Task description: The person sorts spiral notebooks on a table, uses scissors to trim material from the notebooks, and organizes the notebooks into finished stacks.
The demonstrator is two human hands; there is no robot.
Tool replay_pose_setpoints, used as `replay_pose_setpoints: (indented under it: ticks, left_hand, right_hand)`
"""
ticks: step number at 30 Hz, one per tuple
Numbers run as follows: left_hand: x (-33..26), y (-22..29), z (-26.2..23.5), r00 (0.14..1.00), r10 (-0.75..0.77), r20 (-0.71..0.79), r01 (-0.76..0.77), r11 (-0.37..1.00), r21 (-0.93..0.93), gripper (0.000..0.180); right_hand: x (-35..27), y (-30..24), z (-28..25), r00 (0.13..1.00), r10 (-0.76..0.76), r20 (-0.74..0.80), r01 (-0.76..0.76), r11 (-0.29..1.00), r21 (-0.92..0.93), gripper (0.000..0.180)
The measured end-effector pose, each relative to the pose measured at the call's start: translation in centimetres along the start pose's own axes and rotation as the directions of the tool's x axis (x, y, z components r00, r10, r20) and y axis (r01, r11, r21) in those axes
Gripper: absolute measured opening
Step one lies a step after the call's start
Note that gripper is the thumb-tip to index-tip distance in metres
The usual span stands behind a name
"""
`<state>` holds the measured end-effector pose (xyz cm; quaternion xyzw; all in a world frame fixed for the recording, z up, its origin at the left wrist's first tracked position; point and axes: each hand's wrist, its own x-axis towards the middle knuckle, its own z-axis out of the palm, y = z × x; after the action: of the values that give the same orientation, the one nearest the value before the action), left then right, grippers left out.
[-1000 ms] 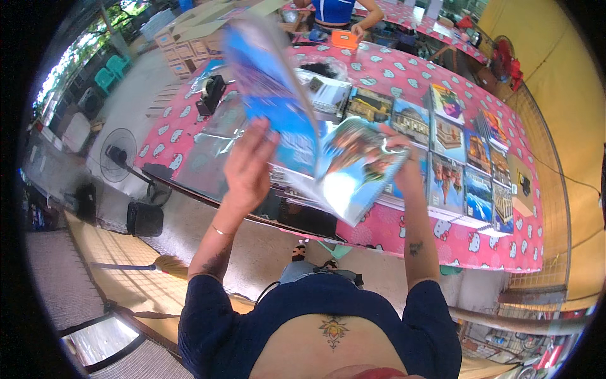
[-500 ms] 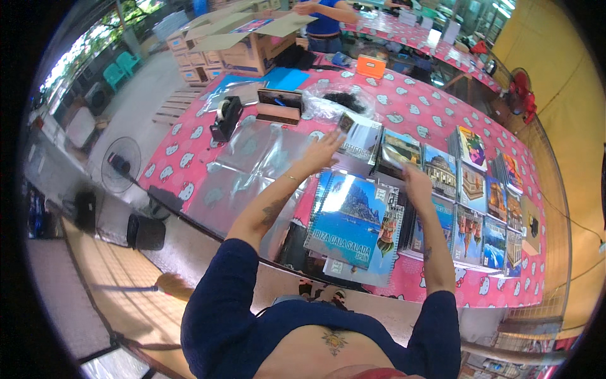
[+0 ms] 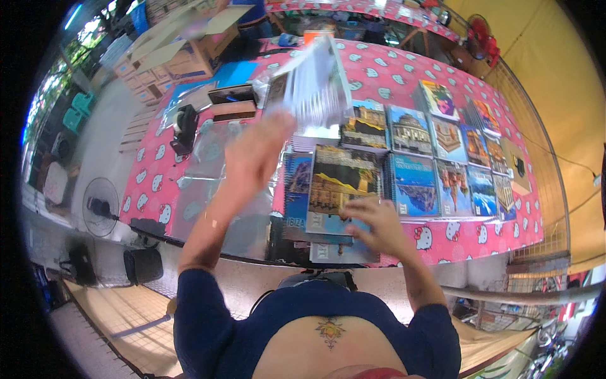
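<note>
My left hand point(image 3: 259, 151), smeared by motion, is at the lower left corner of a raised notebook point(image 3: 328, 82), closed on it as far as the blur shows. The notebook is tilted up, its white page edges fanned. In front of me, my right hand point(image 3: 377, 226) has its fingers bent over the lower right part of a spiral notebook with a golden building cover point(image 3: 341, 183). That one lies over a blue sea-view notebook point(image 3: 295, 196), which is partly covered. Another golden-cover notebook point(image 3: 364, 126) tops a stack just beyond.
Stacks of picture-cover notebooks point(image 3: 413, 183) fill the table's right side. Clear plastic sheets point(image 3: 211, 170) lie on the left, near a black tape dispenser point(image 3: 185, 129) and an open case point(image 3: 232, 104). Cardboard boxes point(image 3: 183, 60) stand beyond the far left corner.
My right hand has brought a golden-cover notebook from the stack onto the blue one. My left hand has moved left and nearer, and a notebook beside it is now lifted.
</note>
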<state>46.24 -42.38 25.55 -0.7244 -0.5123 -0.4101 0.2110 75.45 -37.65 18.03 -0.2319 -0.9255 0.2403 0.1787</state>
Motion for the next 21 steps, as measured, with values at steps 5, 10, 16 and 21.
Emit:
replay_pose_setpoints:
  ticks: [5, 10, 16, 21]
  left_hand:
    - [-7.4, 6.2, 0.3, 0.759, 0.133, 0.637, 0.028, 0.971, -0.236, 0.037]
    - [2.4, 7.6, 3.8, 0.937, -0.109, 0.332, 0.208, 0.938, -0.279, 0.041]
    - [10.2, 4.1, 29.1, 0.809, -0.147, 0.569, 0.142, 0.988, 0.052, 0.041]
    - [6.6, 4.0, 41.9, 0.661, -0.467, 0.587, 0.260, 0.877, 0.404, 0.046]
  right_hand:
    - [1.9, 15.7, -4.7, 0.815, 0.238, -0.529, -0.231, 0.970, 0.080, 0.031]
    - [-0.8, 36.5, -9.8, 0.568, 0.510, -0.646, -0.682, 0.731, -0.023, 0.042]
    - [0.9, 36.0, -10.5, 0.411, 0.763, -0.499, -0.909, 0.386, -0.159, 0.086]
    - [-0.9, 37.9, -13.7, 0.450, 0.847, -0.284, -0.884, 0.467, -0.010, 0.101]
